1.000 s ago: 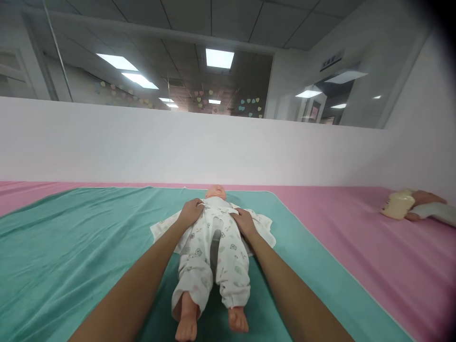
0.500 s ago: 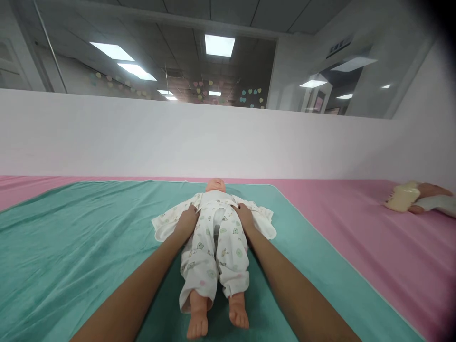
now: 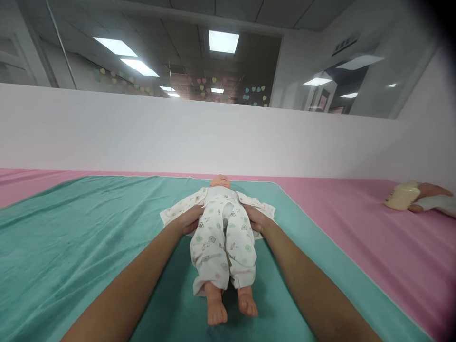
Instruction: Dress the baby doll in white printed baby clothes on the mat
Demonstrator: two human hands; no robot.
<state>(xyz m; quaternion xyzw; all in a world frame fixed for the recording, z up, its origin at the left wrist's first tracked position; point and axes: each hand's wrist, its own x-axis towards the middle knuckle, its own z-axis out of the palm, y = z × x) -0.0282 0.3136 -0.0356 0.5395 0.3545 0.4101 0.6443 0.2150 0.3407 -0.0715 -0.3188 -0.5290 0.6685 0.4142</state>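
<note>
A baby doll [image 3: 220,181] lies on its back, head towards the wall and bare feet towards me. It wears white patterned trousers [image 3: 210,247] and a light top, and a white print jacket [image 3: 185,204] is spread out at both sides. My left hand [image 3: 190,220] is closed against the doll's waist on the left, fingertips tucked out of sight at its side. On the opposite side my right hand [image 3: 255,218] grips the waist too, its fingers partly hidden by the cloth and body.
Under the doll is a green sheet [image 3: 107,247] over a pink surface [image 3: 356,218]. At far right lies a pale yellow bottle [image 3: 402,195] beside part of another doll [image 3: 432,192]. A white wall [image 3: 178,137] with glass panels above it stands behind.
The doll's legs and feet have shifted to the right and slightly away from me. Both hands stay at its waist, with fingers now further under its sides. The view has shifted slightly.
</note>
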